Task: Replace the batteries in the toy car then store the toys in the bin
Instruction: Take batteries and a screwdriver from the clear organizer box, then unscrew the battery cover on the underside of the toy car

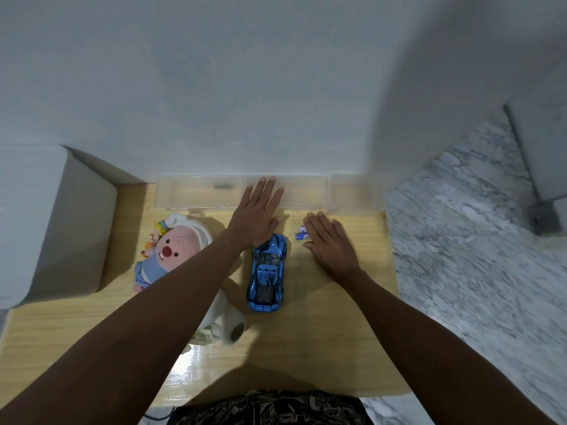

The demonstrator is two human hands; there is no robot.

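Observation:
A shiny blue toy car (267, 271) lies on the wooden table (322, 332), nose towards me. My left hand (257, 213) hovers flat and open over the car's far end, fingers spread, reaching over a clear plastic bin (196, 191) at the wall. My right hand (329, 243) is flat and open to the right of the car, palm down. Small blue-and-white batteries (301, 234) peek out by its fingers. A pink plush toy (171, 250) lies left of the car, and my left forearm partly hides a white plush (227, 326).
Further clear bins (356, 194) line the white wall at the table's back. A grey cushioned block (52, 222) stands at the left edge. Marble floor (475, 240) lies to the right of the table.

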